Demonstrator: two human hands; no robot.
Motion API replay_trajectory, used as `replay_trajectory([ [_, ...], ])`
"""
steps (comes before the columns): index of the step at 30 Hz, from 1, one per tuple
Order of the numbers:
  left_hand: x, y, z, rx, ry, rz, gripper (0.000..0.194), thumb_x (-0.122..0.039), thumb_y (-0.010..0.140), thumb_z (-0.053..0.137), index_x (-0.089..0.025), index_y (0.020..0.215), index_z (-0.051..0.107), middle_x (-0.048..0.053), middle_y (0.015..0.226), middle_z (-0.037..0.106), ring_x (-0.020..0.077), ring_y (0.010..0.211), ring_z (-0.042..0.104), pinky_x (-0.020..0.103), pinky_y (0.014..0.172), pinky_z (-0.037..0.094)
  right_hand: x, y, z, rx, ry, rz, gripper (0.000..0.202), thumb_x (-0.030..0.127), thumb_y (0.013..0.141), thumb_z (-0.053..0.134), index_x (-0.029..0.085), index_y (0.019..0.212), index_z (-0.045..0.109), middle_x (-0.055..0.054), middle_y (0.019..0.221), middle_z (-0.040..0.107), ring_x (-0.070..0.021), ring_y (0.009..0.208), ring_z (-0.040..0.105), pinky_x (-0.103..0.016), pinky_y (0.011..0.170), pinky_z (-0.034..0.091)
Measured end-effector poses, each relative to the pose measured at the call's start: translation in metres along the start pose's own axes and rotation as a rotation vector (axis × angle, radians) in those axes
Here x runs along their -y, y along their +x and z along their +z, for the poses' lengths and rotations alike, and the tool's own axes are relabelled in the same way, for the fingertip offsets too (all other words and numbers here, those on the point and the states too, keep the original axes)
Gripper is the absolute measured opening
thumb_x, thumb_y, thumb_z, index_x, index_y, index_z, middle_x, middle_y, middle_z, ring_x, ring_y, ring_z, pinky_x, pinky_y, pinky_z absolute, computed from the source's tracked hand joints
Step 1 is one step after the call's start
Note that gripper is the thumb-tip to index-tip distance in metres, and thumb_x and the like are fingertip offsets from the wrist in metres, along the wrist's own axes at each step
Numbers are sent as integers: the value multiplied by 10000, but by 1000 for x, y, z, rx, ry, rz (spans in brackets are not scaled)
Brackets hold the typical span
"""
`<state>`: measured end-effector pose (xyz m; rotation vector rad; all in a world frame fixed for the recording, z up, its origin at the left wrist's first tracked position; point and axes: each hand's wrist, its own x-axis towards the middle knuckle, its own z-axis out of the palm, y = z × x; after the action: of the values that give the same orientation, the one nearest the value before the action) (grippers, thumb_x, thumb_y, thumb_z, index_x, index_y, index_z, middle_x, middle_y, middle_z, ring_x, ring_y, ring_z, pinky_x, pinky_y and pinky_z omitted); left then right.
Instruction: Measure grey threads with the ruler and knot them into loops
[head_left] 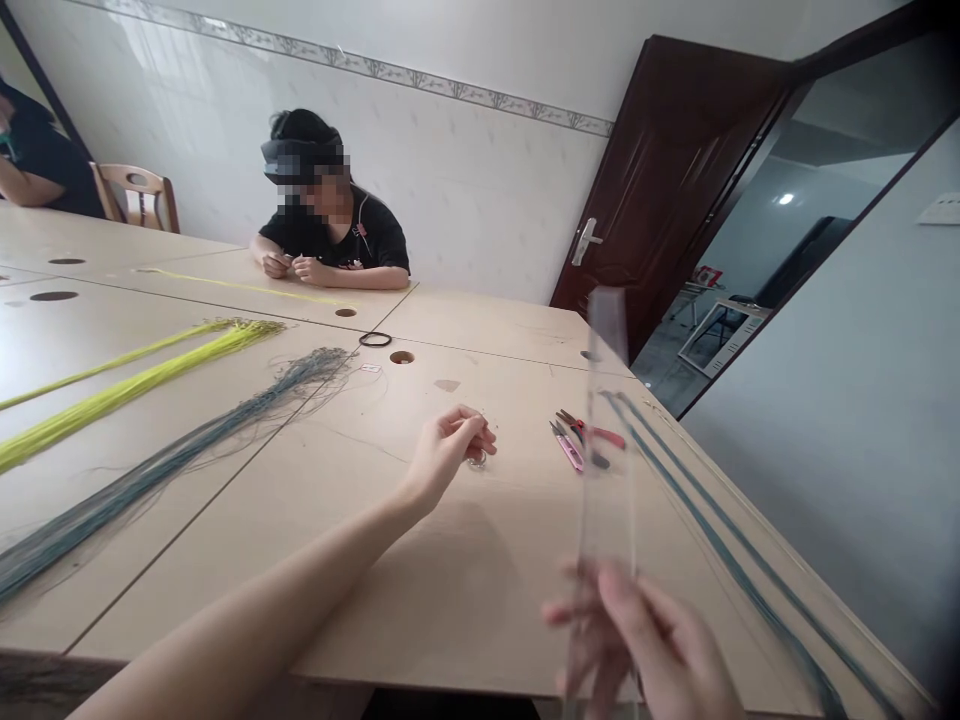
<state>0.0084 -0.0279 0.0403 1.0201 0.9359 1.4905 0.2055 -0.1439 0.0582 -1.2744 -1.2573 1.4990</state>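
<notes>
My left hand (454, 450) is over the middle of the table with its fingers curled together; whatever they may pinch is too small to make out. Just beneath its fingertips lies a small ring-like item (477, 461). Near the front edge on the right, my right hand (637, 640) grips a clear flat strip (609, 450), like a ruler, held upright and blurred. Behind the strip lie pink thread snips (567, 446) and red-handled pliers (604, 436).
Grey-blue strands (187, 450) and yellow strands (142, 383) stretch across the left of the table. More blue-grey strands (712, 530) run along the right edge. A black ring (375, 340) lies farther back. Across the table sits a person (337, 235); another is at far left.
</notes>
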Motion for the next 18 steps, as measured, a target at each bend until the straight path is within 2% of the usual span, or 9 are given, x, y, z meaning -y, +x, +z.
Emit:
replay_trajectory([
  [1, 1, -3, 3, 20, 4, 4, 180, -189, 847, 551, -121, 680, 543, 27, 687, 643, 117, 636, 613, 204, 556, 436, 13, 10, -2, 22, 50, -83, 533, 585, 856, 506, 141, 1151, 502, -136, 875, 700, -205, 570, 679, -239, 409, 527],
  [3, 1, -9, 9, 49, -2, 24, 188, -239, 861, 554, -129, 708, 556, 56, 774, 682, 151, 756, 648, 233, 647, 471, 36, 34, -5, 62, 91, -265, 510, 502, 894, 519, 190, 1266, 362, -114, 897, 704, -236, 680, 705, -293, 492, 591],
  [5, 0, -15, 15, 51, -31, 61, 198, -291, 880, 544, -146, 745, 552, 54, 847, 692, 165, 849, 648, 263, 732, 488, 50, 59, -6, 80, 99, -447, 466, 421, 909, 541, 240, 1274, 315, -72, 888, 700, -241, 731, 708, -326, 542, 615],
  [7, -1, -20, 19, 34, -73, 104, 197, -319, 902, 519, -167, 777, 539, 38, 915, 688, 167, 933, 633, 289, 806, 488, 55, 81, -2, 101, 91, -576, 410, 345, 904, 573, 270, 1223, 327, -32, 890, 688, -231, 765, 707, -332, 564, 626],
  [11, -3, -32, 25, 66, -142, 133, 211, -314, 918, 508, -169, 767, 522, 48, 1034, 675, 194, 1057, 591, 355, 918, 459, 42, 107, 11, 80, 131, -704, 295, 239, 886, 601, 269, 1071, 373, 13, 902, 677, -208, 769, 707, -322, 552, 634],
  [14, -1, -39, 27, 106, -169, 115, 212, -288, 925, 509, -159, 757, 522, 69, 1039, 681, 214, 1083, 580, 397, 973, 421, 27, 112, 10, 21, 105, -754, 160, 170, 863, 620, 215, 959, 500, 1, 871, 684, -193, 730, 709, -304, 568, 640],
  [16, 1, -42, 27, 91, -146, 89, 198, -290, 931, 500, -165, 781, 531, 65, 1042, 685, 203, 1061, 588, 381, 965, 419, 20, 111, 5, -12, 68, -772, 77, 134, 838, 639, 178, 869, 584, -14, 848, 684, -184, 706, 708, -291, 592, 642],
  [18, 3, -45, 28, 70, -112, 59, 183, -298, 932, 501, -177, 800, 540, 50, 1063, 681, 181, 1053, 587, 331, 938, 423, 15, 110, -1, -19, 46, -809, 84, 106, 805, 660, 174, 806, 611, -12, 837, 678, -176, 702, 702, -298, 609, 643],
])
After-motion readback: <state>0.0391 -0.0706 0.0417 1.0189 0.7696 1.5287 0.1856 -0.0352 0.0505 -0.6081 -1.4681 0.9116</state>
